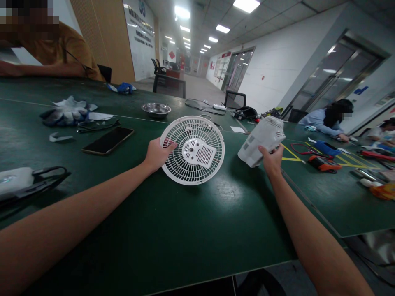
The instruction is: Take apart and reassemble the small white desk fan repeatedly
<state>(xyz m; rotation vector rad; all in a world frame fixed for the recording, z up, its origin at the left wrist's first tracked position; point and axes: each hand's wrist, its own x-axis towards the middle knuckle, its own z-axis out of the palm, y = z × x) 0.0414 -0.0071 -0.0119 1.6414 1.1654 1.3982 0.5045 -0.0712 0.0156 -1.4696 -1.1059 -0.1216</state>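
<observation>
My left hand (158,155) is closed on the left rim of a round white fan grille (193,174), thumb over its bars. The grille is held up over the green table, with a slotted plate at its centre facing me. To the right, my right hand (273,158) grips a hollow-looking white plastic housing (257,137) with vents at its top end and small windows on its side. The housing is tilted and stands apart from the grille. My right fingers are partly hidden behind it.
A metal bowl (156,109) lies behind the grille. On the left are a phone (108,141), gloves (68,113) and a white device with a strap (17,181). An orange multimeter (324,163) lies right. People sit at far left and far right. The table (173,238) ends near me.
</observation>
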